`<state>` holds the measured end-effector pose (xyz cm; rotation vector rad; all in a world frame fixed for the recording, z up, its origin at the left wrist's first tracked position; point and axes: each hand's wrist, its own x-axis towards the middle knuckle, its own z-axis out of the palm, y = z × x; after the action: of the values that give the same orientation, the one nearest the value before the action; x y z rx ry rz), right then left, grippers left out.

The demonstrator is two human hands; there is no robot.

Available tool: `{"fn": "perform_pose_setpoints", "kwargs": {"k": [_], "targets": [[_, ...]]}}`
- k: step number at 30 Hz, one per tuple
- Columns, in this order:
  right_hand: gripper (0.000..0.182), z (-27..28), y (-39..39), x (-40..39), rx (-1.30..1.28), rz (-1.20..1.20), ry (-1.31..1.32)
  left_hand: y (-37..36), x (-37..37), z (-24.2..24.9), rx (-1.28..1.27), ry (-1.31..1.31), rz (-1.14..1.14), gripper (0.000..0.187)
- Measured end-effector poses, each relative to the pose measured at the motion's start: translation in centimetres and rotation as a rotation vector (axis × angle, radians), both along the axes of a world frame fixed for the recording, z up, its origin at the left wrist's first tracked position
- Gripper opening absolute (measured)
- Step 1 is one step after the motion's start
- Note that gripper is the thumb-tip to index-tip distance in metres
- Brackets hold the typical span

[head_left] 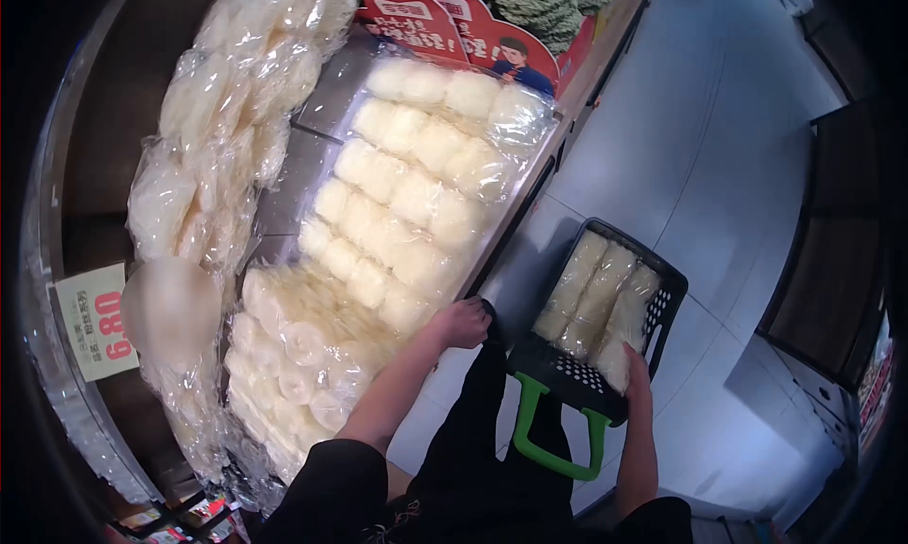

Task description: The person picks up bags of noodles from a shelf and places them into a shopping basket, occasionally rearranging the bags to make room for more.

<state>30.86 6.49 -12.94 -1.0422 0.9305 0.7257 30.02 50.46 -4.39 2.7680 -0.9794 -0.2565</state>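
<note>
My right hand (637,369) reaches into the dark shopping basket (567,366), closed on a clear-wrapped pack of pale dried noodles (619,341). That pack is tilted along the basket's right side, beside more wrapped noodle packs (584,293) lying in it. The basket has a green handle (530,440), folded toward me. My left hand (465,323) is closed like a fist between the shelf edge and the basket. Something dark shows at its fingers, but I cannot make out what it holds, if anything.
On the left display shelf are rows of wrapped noodle packs (407,189), with stacked noodle rolls (312,345) nearer me. Loose clear bags (222,118) run along the far left by a price card (95,322). Red signs (416,24) stand behind. Dark shelving (842,213) lines the right.
</note>
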Motion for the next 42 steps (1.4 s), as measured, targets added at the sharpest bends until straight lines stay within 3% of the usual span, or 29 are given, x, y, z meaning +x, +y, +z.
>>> {"fn": "perform_pose_setpoints", "kwargs": {"k": [2, 4, 10, 12, 13, 14, 15, 16, 17, 18, 20, 24, 26, 28, 32, 34, 35, 36, 38, 42], "targets": [[0.049, 5.1, 0.8, -0.2, 0.211, -0.149, 0.026, 0.1, -0.1, -0.2, -0.025, 0.086, 0.032, 0.019], [0.047, 8.3, 0.8, -0.8, 0.234, -0.080, 0.044, 0.1, 0.1, 0.4, -0.039, 0.070, 0.057, 0.020], [0.048, 21.3, 7.1, -0.7, -0.038, 0.204, -0.183, 0.0, -0.1, -0.5, -0.034, 0.042, 0.106, 0.021], [0.057, 25.7, 10.1, 0.0, -0.069, 0.336, -0.423, 0.1, -0.1, -0.3, -0.088, 0.131, 0.112, 0.021], [0.067, 27.4, 11.5, 0.5, -0.047, 0.364, -0.450, -0.4, 0.1, 0.1, -0.092, 0.165, 0.161, 0.029], [0.067, 29.1, 12.9, 1.0, -0.052, 0.371, -0.466, -1.8, 0.8, 2.9, -0.205, 0.301, 0.424, 0.035], [0.069, 30.7, 14.2, 1.3, -0.003, 0.399, -0.543, -3.9, 1.7, 5.9, -0.327, 0.441, 0.685, 0.041], [0.072, 31.7, 15.2, 1.9, 0.047, 0.430, -0.619, -5.5, 2.9, 5.9, -0.706, 0.605, 0.944, 0.057], [0.072, 32.2, 15.8, 2.4, 0.041, 0.442, -0.628, -6.7, 3.9, 5.2, -1.459, 1.053, 1.053, 0.065], [0.073, 32.4, 16.4, 2.8, 0.057, 0.502, -0.668, -6.8, 4.5, 7.4, -1.471, 1.045, 1.048, 0.065], [0.075, 32.7, 18.1, 3.8, 0.071, 0.569, -0.711, -5.6, 5.7, 14.1, -2.435, 1.165, 0.825, 0.067], [0.074, 30.3, 21.7, 6.7, -0.004, 0.824, -0.804, -1.0, 8.0, 16.0, -2.424, 1.059, 0.867, 0.058], [0.074, 28.8, 23.8, 8.5, 0.059, 0.846, -0.747, 1.1, 9.5, 16.5, -2.186, 0.747, 1.204, 0.052], [0.074, 26.4, 24.9, 10.9, 0.098, 0.853, -0.735, 3.7, 11.6, 14.2, -2.260, 0.696, 1.248, 0.059], [0.066, 21.8, 26.6, 14.2, 0.283, 0.729, -0.618, 9.1, 15.2, 13.8, -2.230, 0.477, 1.381, 0.069], [0.056, 21.5, 28.7, 15.6, 0.339, 0.339, -0.407, 11.3, 17.2, 13.3, -2.231, 0.427, 1.448, 0.073], [0.044, 20.2, 29.4, 16.7, 0.305, 0.276, -0.326, 12.3, 18.5, 11.7, -2.221, 0.407, 1.533, 0.076], [0.044, 19.1, 30.3, 17.4, 0.304, 0.270, -0.326, 13.1, 19.6, 9.9, -2.208, 0.388, 1.619, 0.079], [0.035, 17.6, 32.5, 18.4, 0.162, 0.112, -0.320, 14.7, 21.3, 5.7, -2.208, 0.340, 1.583, 0.076], [0.032, 16.0, 34.8, 19.5, 0.005, 0.105, -0.327, 17.2, 21.8, 4.4, -2.049, 0.296, 1.473, 0.061]]}}
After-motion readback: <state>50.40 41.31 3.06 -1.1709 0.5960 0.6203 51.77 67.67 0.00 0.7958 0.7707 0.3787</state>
